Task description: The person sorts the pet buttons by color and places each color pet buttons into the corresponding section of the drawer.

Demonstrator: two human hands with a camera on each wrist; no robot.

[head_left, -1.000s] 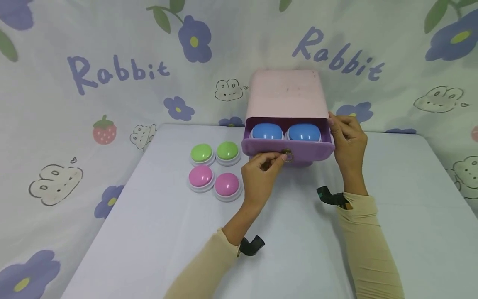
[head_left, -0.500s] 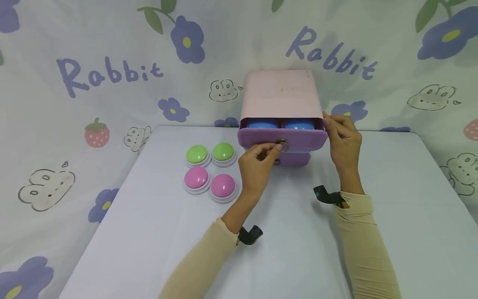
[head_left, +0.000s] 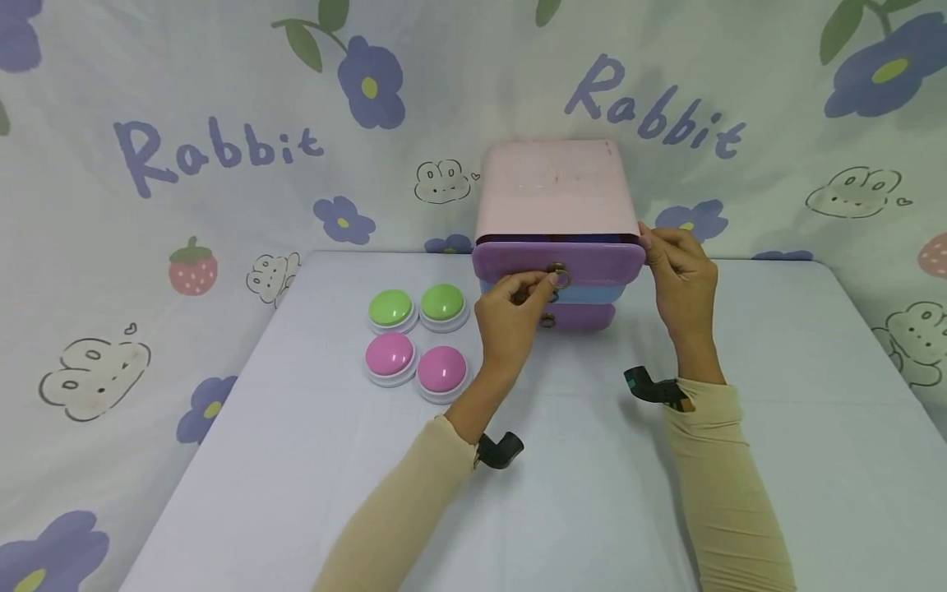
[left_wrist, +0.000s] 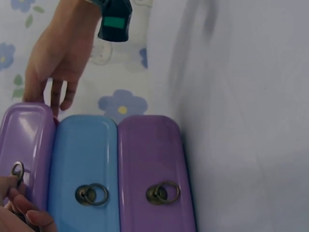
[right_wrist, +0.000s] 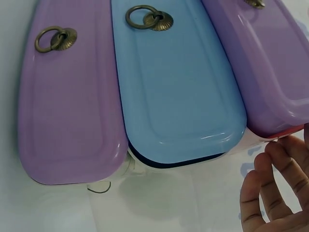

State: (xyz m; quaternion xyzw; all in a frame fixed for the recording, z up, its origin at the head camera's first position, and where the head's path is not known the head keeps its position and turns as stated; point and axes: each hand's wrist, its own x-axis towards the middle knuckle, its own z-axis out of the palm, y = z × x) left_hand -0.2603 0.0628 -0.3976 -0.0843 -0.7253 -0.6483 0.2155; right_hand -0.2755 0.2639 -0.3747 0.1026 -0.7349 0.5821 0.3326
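A small pink chest of drawers [head_left: 556, 189] stands at the back of the table, with its light purple top drawer [head_left: 510, 261] slightly out. Below it are a blue drawer [left_wrist: 84, 154] and a darker purple bottom drawer [left_wrist: 149, 145]. My left hand [head_left: 509, 319] pinches the brass ring pull [head_left: 560, 278] of the top drawer between thumb and fingers. At the chest's right front edge, my right hand [head_left: 684, 275] touches the side with its fingertips, its fingers only slightly bent in the right wrist view. Whatever is inside the top drawer is hidden now.
Left of the chest, two green domed push buttons [head_left: 442, 304] sit behind two pink domed push buttons [head_left: 442, 370], all on white bases. A patterned cloth [head_left: 237, 66] hangs directly behind the white table [head_left: 577, 477].
My left hand has pushed the top drawer inward, and the two blue domes in it have gone out of sight. The blue drawer below now shows. My right hand stays at the chest's side.
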